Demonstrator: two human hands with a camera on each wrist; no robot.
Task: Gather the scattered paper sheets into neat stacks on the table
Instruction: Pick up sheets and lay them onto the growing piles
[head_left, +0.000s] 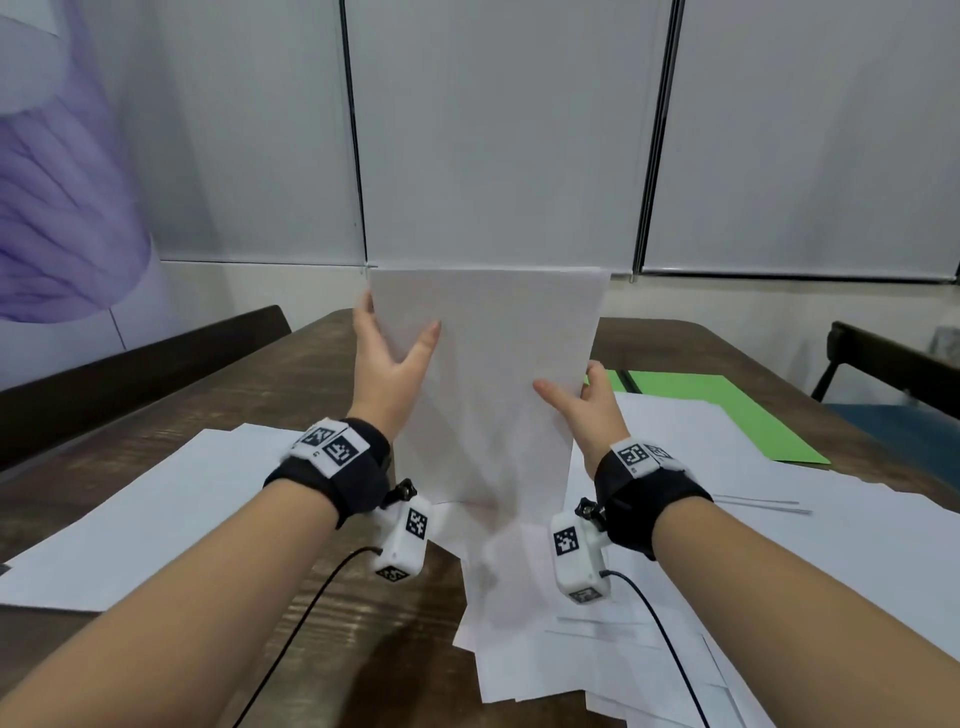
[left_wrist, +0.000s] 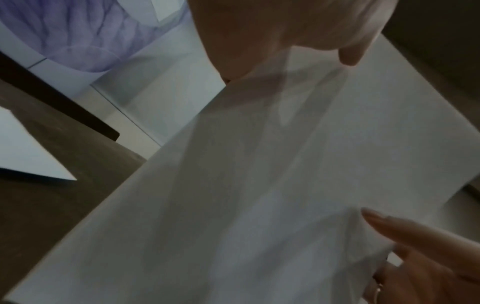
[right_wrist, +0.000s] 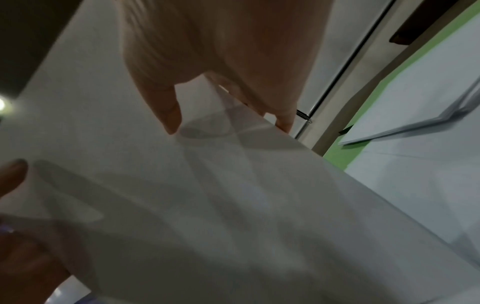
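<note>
A sheaf of white paper sheets (head_left: 488, 374) stands upright over the wooden table (head_left: 291, 384), its lower edge down among loose sheets. My left hand (head_left: 397, 343) grips its left edge, thumb on the near face, fingers behind. My right hand (head_left: 576, 392) pinches the right edge lower down, thumb in front. The left wrist view shows the sheaf (left_wrist: 259, 185) under my left thumb (left_wrist: 349, 55), with my right thumb (left_wrist: 389, 226) at the lower right. In the right wrist view the sheaf (right_wrist: 207, 205) runs under my right thumb (right_wrist: 168, 115).
Loose white sheets (head_left: 727, 519) lie scattered across the right and near side of the table, and a large white sheet (head_left: 156, 514) lies at the left. A green sheet (head_left: 727, 410) lies at the far right. Dark chairs (head_left: 883, 358) flank the table.
</note>
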